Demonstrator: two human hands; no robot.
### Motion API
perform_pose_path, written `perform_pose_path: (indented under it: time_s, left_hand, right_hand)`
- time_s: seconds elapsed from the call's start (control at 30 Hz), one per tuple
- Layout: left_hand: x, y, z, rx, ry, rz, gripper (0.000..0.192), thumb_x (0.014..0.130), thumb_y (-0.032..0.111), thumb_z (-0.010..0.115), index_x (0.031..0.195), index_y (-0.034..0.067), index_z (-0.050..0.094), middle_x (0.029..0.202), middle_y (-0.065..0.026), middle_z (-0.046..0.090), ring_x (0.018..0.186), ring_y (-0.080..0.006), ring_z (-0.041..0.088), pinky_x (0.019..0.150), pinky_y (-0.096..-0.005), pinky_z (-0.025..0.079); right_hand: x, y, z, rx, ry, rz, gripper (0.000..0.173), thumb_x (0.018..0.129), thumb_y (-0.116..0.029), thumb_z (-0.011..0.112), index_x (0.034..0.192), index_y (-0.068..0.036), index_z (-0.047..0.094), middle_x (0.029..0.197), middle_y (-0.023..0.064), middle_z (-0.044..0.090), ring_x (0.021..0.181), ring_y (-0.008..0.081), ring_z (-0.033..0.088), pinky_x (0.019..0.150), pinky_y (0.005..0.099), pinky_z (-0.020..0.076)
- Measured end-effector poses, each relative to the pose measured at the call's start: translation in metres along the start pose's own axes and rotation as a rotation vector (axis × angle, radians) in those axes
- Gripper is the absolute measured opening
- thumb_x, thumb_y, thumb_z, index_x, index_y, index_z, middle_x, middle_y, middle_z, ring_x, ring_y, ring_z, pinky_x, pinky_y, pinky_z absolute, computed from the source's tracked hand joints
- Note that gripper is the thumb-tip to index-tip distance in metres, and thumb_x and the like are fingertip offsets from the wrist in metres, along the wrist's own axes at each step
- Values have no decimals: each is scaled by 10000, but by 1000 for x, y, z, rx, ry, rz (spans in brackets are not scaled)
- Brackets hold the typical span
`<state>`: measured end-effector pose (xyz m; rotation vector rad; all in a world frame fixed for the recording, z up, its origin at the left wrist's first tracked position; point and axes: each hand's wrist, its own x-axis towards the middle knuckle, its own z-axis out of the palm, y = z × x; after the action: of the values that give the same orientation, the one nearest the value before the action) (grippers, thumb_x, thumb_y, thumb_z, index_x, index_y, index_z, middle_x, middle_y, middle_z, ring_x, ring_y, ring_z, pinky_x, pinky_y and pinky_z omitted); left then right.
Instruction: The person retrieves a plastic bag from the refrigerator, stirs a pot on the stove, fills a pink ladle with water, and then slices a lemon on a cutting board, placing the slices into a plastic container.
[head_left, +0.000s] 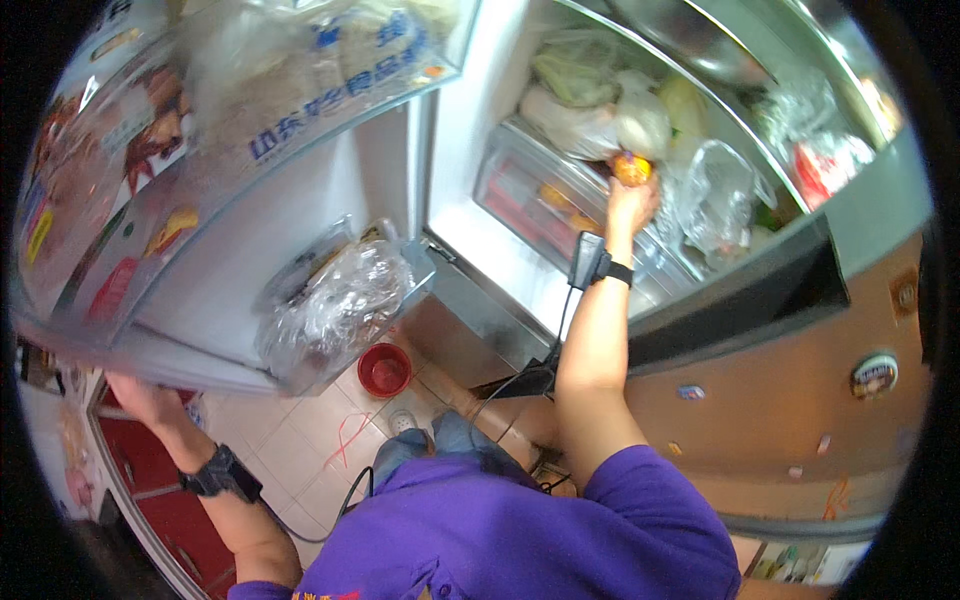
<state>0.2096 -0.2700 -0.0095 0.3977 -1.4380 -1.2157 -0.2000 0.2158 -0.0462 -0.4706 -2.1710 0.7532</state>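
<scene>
My right hand reaches into an open refrigerator and grips a small orange-and-yellow wrapped item, its kind unclear. Just beyond it, white plastic bags of food rest on a shelf above a clear drawer that holds orange things. A crumpled clear plastic bag lies to the right of that hand. At the far left, my left hand is at the lower outer edge of the refrigerator door; its fingers are blurred and partly hidden behind the door.
Door shelves hold a large printed plastic bag and a bundle in clear plastic. A red bucket stands on the tiled floor below the door. Red cabinets are at left. A second door with magnets is at right. Cables hang near my arms.
</scene>
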Motion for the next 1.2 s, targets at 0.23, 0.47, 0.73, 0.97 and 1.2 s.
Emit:
perform_pose_path:
  time_s: [0.23,0.47,0.73,0.97,1.2]
  left_hand:
    - [-8,23,27,-51,63,-39,411,952,333,350,1083,-10,536,982,-48,555,844,-126,503,753,-267,414]
    - [-3,31,38,-8,-16,36,473,964,324,308,1274,-29,366,1236,-94,452,1135,-167,410,979,-304,292]
    - [19,19,21,-61,-50,-90,484,954,327,330,1299,-11,364,1226,-66,482,1102,-149,449,937,-271,325]
    - [26,0,10,-151,-231,-281,520,943,366,346,1293,-17,375,1309,-85,414,1216,-177,362,1022,-297,242]
    - [35,5,15,-317,-229,-439,344,916,369,420,1064,81,538,900,33,511,770,-72,453,660,-204,338]
  right_hand:
    - [24,20,35,-281,-130,-78,713,662,-556,653,1181,-126,420,1067,205,500,950,393,523,721,499,455]
    - [16,-2,40,-260,117,34,737,561,-544,730,1155,-191,472,1027,203,503,910,388,529,750,487,427]
    - [-82,-66,-36,999,-74,-249,622,610,-105,791,1131,-4,467,1112,147,484,1050,262,473,924,365,396]
    - [-217,-106,-154,1161,-394,-359,751,639,4,720,1255,-23,290,1180,113,408,1116,216,427,962,350,368]
    - [-265,-94,-233,1191,-489,-220,780,631,-2,725,1262,-19,268,1195,108,387,1078,196,460,914,331,413]
